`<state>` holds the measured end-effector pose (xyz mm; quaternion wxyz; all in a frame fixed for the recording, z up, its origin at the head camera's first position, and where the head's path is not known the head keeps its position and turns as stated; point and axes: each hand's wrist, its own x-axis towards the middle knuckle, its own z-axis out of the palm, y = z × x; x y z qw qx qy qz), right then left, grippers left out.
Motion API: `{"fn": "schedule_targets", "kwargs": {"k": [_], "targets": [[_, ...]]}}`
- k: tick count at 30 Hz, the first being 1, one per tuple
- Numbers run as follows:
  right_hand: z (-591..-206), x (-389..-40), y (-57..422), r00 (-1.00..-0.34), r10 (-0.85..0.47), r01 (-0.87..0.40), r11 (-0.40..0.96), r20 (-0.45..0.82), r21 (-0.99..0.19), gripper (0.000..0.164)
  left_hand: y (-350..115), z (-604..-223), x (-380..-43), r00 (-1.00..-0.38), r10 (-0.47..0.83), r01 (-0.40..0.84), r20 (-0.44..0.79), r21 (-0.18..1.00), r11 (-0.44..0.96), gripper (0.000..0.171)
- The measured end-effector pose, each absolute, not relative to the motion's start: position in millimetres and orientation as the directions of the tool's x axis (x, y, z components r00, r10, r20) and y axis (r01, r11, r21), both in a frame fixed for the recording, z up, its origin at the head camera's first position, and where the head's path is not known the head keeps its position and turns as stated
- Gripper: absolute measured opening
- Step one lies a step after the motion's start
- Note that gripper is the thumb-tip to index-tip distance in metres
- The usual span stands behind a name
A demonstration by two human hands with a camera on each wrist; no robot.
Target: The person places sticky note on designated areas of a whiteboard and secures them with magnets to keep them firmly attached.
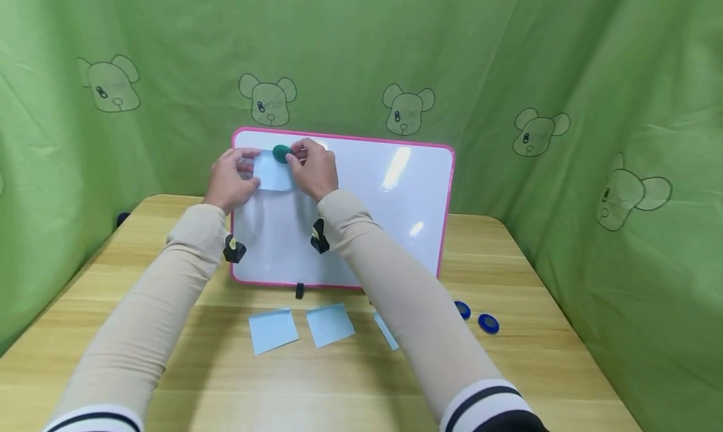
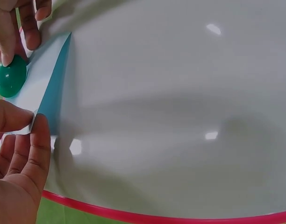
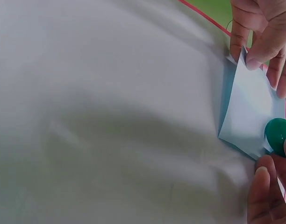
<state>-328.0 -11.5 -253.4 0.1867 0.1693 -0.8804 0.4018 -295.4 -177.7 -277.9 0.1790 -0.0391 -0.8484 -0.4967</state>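
Note:
A light blue sticky note (image 1: 273, 173) lies against the upper left of a pink-framed whiteboard (image 1: 373, 225). My left hand (image 1: 230, 179) is at the note's left side; in the left wrist view its thumb and index finger pinch a lower corner, and the bottom edge stands away from the board. With its fingertips my right hand (image 1: 316, 168) holds a round green magnet (image 1: 282, 154) over the note's top edge. Close up, the green magnet (image 2: 11, 77) overlaps the paper, and the right wrist view shows the note (image 3: 253, 105) bowed outward between both hands.
Three more blue notes lie on the wooden table (image 1: 316, 394) before the board: one left (image 1: 273, 331), one in the middle (image 1: 330, 325), one partly under my right forearm (image 1: 386, 331). Two blue magnets (image 1: 488, 323) sit at the right. A green curtain (image 1: 350, 55) hangs behind.

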Motion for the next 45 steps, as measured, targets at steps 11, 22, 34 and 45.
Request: {"fn": "schedule_targets", "kwargs": {"k": [11, 22, 34, 45], "targets": [[-245.8, -327.1, -17.1, -0.887, -0.099, -0.381, 0.712, 0.452, -0.59, 0.022, -178.9, -278.9, -297.9, -0.932, -0.109, 0.244, 0.345, 0.822, 0.515, 0.055], [-246.5, -329.3, -20.1, -0.883, -0.074, -0.362, 0.736, 0.464, -0.572, 0.021, -178.9, -278.2, -297.5, -0.935, -0.108, 0.236, 0.338, 0.819, 0.523, 0.056], [-249.0, -330.1, -17.4, -0.883, -0.069, -0.351, 0.754, 0.464, -0.556, 0.016, -178.3, -279.0, -298.2, -0.929, -0.096, 0.254, 0.356, 0.807, 0.533, 0.055], [-251.4, -328.3, -5.8, -0.9, -0.155, -0.402, 0.655, 0.407, -0.639, 0.017, -178.8, -282.4, -296.2, -0.918, -0.1, 0.281, 0.383, 0.808, 0.518, 0.051]]}}
